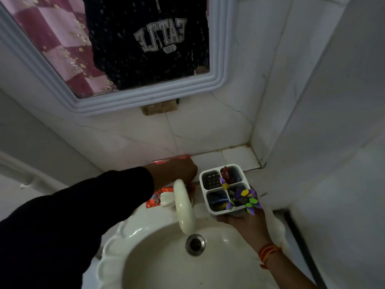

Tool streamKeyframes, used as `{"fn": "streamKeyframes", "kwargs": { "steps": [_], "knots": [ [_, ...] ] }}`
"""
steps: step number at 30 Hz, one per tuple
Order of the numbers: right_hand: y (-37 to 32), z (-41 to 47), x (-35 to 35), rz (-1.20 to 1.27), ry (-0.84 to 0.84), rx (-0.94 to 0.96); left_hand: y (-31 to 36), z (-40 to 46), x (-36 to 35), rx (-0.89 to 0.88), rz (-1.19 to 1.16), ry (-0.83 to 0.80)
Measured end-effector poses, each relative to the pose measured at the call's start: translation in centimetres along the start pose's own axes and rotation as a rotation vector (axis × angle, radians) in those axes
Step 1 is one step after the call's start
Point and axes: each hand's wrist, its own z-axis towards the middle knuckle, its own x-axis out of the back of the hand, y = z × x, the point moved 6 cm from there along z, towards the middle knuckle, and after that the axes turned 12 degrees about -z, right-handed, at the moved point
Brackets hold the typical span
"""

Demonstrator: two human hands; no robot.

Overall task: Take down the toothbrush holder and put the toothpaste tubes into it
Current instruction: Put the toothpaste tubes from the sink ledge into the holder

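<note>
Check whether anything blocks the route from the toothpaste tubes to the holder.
The faucet stands between the red toothpaste tubes under the left hand and the holder in the right hand; its front compartments already hold toothbrushes.

The white plastic toothbrush holder with four boxes sits on the right hand, above the right back edge of the round cream sink. The purple and yellow toothbrushes stand in its front right box. A small red thing is in its back right box. The cream tap is just left of the holder, over the sink. The left hand is behind the tap, on the tiled ledge by the wall. A red toothpaste tube lies left of the tap, partly under the left arm. Another red tube lies on the ledge behind the left hand. The white-framed mirror hangs on the wall above.
</note>
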Motion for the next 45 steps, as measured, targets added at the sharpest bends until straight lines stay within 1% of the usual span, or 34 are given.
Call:
{"fn": "streamKeyframes", "kwargs": {
  "steps": [1,3,4,6,8,11,14,15,18,21,23,25,26,29,30,31,33,36,38,39,41,43,44,45],
  "knots": [
    [0.0,0.0,0.0,0.001,-0.001,0.002,0.6,-0.1,0.1,-0.006,0.025,0.004],
    [0.0,0.0,0.0,0.002,0.0,0.001,2.7,-0.5,0.8,-0.027,0.019,-0.061],
    [0.0,0.0,0.0,0.005,-0.001,0.0,3.3,-0.5,1.2,-0.05,0.034,-0.068],
    [0.1,0.0,0.0,0.007,-0.002,-0.002,3.9,-0.2,2.1,-0.098,0.022,-0.036],
    [0.2,0.0,0.0,0.005,-0.008,-0.006,3.0,0.4,1.8,-0.094,-0.011,-0.025],
    [0.3,0.0,0.1,0.009,-0.01,-0.004,0.8,1.8,0.7,-0.042,-0.069,0.024],
    [0.4,-0.1,0.1,0.013,-0.013,-0.01,3.5,0.1,2.8,-0.083,-0.112,0.053],
    [0.4,-0.1,0.2,0.011,-0.01,-0.009,4.3,-0.4,3.3,-0.106,-0.146,0.088],
    [0.2,-0.1,0.1,0.024,-0.003,-0.014,4.1,-0.2,4.4,-0.074,-0.324,0.178],
    [-0.3,-0.2,0.1,0.045,0.004,-0.009,3.7,0.0,5.5,-0.068,-0.522,0.325],
    [-0.4,-0.2,0.1,0.066,0.002,-0.004,3.5,-0.3,6.6,0.005,-0.66,0.398],
    [-0.2,-0.1,0.0,0.054,0.003,0.004,3.4,-0.1,7.0,0.081,-0.716,0.374],
    [0.1,-0.1,-0.1,0.044,0.0,0.007,3.8,-0.2,7.2,0.079,-0.745,0.354],
    [0.6,0.0,0.1,0.024,0.016,0.01,6.2,-1.1,8.6,-0.04,-0.848,0.352],
    [0.8,0.0,0.1,0.012,0.015,0.01,7.2,-1.6,9.4,-0.091,-0.881,0.326],
    [0.9,0.0,0.1,0.006,0.013,0.008,8.4,-2.0,10.2,-0.128,-0.859,0.278],
    [0.8,0.0,0.0,0.008,0.018,-0.008,10.7,-2.6,11.6,-0.149,-0.663,0.147],
    [0.7,-0.1,-0.1,0.022,0.013,-0.018,13.7,-2.8,12.8,-0.041,-0.279,-0.084],
    [0.9,0.0,-0.3,0.107,-0.011,-0.022,15.9,-2.8,13.3,0.012,0.022,-0.184],
    [0.8,-0.1,-0.4,0.155,-0.036,-0.031,16.8,-2.6,13.3,0.023,0.11,-0.214],
    [0.9,-0.1,-0.5,0.224,-0.045,-0.045,18.2,-1.8,12.9,0.04,0.172,-0.246],
    [0.6,-0.2,-0.5,0.232,-0.035,-0.083,18.9,-1.6,12.7,0.061,0.201,-0.255],
    [0.7,-0.2,-0.4,0.264,-0.035,-0.094,18.9,-1.4,12.7,0.08,0.179,-0.247],
    [0.3,-0.2,-0.5,0.3,-0.04,-0.089,18.7,-1.4,12.9,0.1,0.09,-0.224]
  ]
}}
